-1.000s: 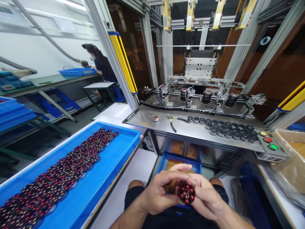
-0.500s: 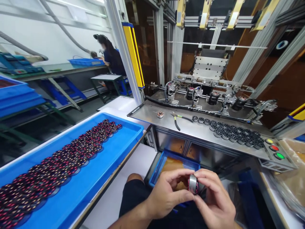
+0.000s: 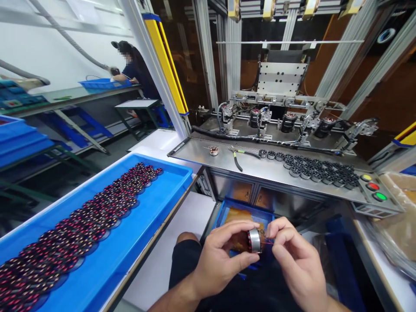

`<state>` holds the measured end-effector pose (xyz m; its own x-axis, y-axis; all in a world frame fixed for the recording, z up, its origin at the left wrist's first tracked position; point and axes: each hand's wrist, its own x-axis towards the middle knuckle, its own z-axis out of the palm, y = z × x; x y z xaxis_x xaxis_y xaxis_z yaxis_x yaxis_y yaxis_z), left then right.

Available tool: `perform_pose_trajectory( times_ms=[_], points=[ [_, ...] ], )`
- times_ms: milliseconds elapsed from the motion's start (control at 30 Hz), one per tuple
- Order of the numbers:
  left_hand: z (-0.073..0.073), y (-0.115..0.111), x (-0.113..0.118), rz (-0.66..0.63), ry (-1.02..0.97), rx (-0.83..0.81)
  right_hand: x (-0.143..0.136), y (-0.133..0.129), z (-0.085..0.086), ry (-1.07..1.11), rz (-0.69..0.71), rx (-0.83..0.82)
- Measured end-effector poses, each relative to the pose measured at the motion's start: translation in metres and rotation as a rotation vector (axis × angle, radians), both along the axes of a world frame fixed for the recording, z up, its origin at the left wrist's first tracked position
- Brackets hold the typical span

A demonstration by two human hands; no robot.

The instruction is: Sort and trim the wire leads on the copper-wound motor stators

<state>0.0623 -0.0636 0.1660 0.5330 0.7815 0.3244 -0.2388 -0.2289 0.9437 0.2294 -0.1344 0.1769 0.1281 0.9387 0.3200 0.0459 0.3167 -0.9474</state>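
My left hand (image 3: pixel 219 253) is closed around the rim of a motor stator (image 3: pixel 255 240), a round part with a silver band and dark red windings. Thumb and fingers grip it from the left, its axis lying roughly sideways above my lap. From the stator's right side come thin reddish wires (image 3: pixel 268 242). My right hand (image 3: pixel 297 258) has its thumb and fingertips pinched together on these wires, just apart from the silver band. Exactly how many wires it pinches I cannot make out.
Rows of wound stators (image 3: pixel 97 212) fill part of a blue tray (image 3: pixel 162 203) at left. On the metal bench (image 3: pixel 221 163) lie a single stator (image 3: pixel 213 150), green-handled pliers (image 3: pixel 238 160) and many black rings (image 3: pixel 320 169). Behind stands a winding machine (image 3: pixel 282 80); a co-worker (image 3: pixel 138 71) sits far left.
My right hand has come off the stator's body to the right and now pinches its wires. The stator's silver band has turned. The camera view has shifted slightly.
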Motion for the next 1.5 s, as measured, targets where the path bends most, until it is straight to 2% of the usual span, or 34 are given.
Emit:
perform_pose_trajectory(
  times_ms=[100,200,300,433,533,667,867,933,1033,1133,1167,1233,1300,1400,1500],
  points=[
    [-0.004,-0.003,0.003,-0.104,-0.127,-0.199,0.001,-0.004,-0.008,0.16,0.035,-0.081],
    [-0.004,-0.005,0.005,-0.113,-0.127,-0.209,0.003,-0.004,-0.012,0.223,0.083,-0.074],
    [-0.003,-0.006,0.005,-0.034,-0.05,-0.069,0.006,-0.001,-0.006,0.208,0.177,-0.097],
    [-0.001,-0.005,0.004,0.053,0.076,0.178,0.007,0.004,0.003,0.239,0.282,-0.218],
    [-0.001,-0.006,0.003,0.073,0.111,0.232,0.007,0.006,0.004,0.205,0.244,-0.214],
    [-0.004,-0.007,0.002,0.065,0.107,0.212,0.005,0.004,0.003,0.19,0.186,-0.152],
    [-0.006,-0.012,0.003,0.075,0.057,0.134,-0.003,-0.004,0.006,0.036,-0.108,0.056],
    [-0.006,-0.014,0.005,0.073,0.031,0.111,-0.003,-0.006,0.0,0.1,-0.175,-0.017],
    [-0.005,-0.013,0.004,0.093,0.045,0.127,0.004,-0.01,-0.016,0.221,-0.23,-0.238],
    [0.002,-0.007,-0.001,0.13,0.154,0.301,0.019,-0.011,-0.026,0.25,-0.212,-0.383],
    [0.006,-0.005,-0.003,0.142,0.203,0.405,0.024,-0.012,-0.024,0.198,-0.214,-0.372],
    [0.014,0.0,-0.007,0.155,0.299,0.622,0.031,-0.012,-0.011,-0.008,-0.2,-0.226],
    [0.021,0.003,-0.009,0.139,0.37,0.776,0.031,-0.011,0.007,-0.264,-0.096,-0.046],
    [0.027,0.004,-0.011,0.078,0.402,0.86,0.023,-0.006,0.033,-0.493,0.111,-0.061],
    [0.027,0.003,-0.013,0.031,0.384,0.855,0.019,0.002,0.044,-0.531,0.193,-0.082]
  ],
)
